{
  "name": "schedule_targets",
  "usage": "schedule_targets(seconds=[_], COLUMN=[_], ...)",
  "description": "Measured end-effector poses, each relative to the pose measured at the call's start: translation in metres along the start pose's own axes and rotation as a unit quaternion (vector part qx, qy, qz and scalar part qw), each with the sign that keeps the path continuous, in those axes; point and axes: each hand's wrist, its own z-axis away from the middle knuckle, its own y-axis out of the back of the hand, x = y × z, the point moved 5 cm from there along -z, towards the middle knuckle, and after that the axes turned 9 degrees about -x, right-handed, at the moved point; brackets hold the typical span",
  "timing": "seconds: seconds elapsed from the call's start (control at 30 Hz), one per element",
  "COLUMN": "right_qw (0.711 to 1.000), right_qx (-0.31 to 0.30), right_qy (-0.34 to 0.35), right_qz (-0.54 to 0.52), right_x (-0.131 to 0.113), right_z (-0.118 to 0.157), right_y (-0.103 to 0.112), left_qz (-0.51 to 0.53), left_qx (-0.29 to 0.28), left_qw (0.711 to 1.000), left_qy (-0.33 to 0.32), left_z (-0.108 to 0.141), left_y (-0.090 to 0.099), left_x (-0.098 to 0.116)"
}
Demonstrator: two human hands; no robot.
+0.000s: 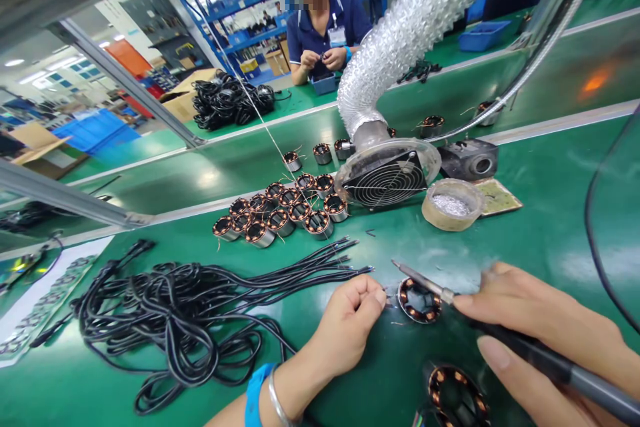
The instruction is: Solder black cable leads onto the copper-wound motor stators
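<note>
My right hand [545, 333] is closed around a soldering iron [520, 347], whose metal tip points left, above a ring-shaped motor stator [419, 301] with copper windings. My left hand [350, 320] is closed in a pinch at that stator's left side. Thin wire ends [391, 300] stick out from its fingertips towards the stator; the rest of what it grips is hidden by the fingers. Nearer to me, a second stator [457, 397] with coloured wires lies below the right hand. A blue band and a metal bangle are on my left wrist.
Bundled black cables [170, 313] lie at left, stripped ends pointing right. Several stators [280, 210] cluster behind. A fume extractor [385, 180] on a silver duct stands beside a solder-dross bowl [453, 203] and iron holder [470, 159]. A co-worker [325, 33] sits opposite, holding a small part.
</note>
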Motion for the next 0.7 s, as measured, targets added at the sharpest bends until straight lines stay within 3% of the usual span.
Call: schedule_targets(seconds=[0.33, 0.57, 0.7], right_qw=[0.998, 0.993, 0.987], right_qx=[0.05, -0.042, -0.067], right_qy=[0.036, 0.112, 0.145], right_qz=[-0.026, -0.01, -0.021], right_x=[0.014, 0.017, 0.015], right_z=[-0.008, -0.017, -0.019], right_y=[-0.008, -0.043, -0.052], left_qz=[0.004, 0.016, -0.059], left_qx=[-0.003, -0.08, -0.106], left_qw=[1.0, 0.996, 0.992], left_qy=[0.001, -0.027, -0.039], left_z=[0.0, 0.002, 0.009], left_y=[-0.002, -0.004, -0.003], left_x=[0.004, -0.002, 0.006])
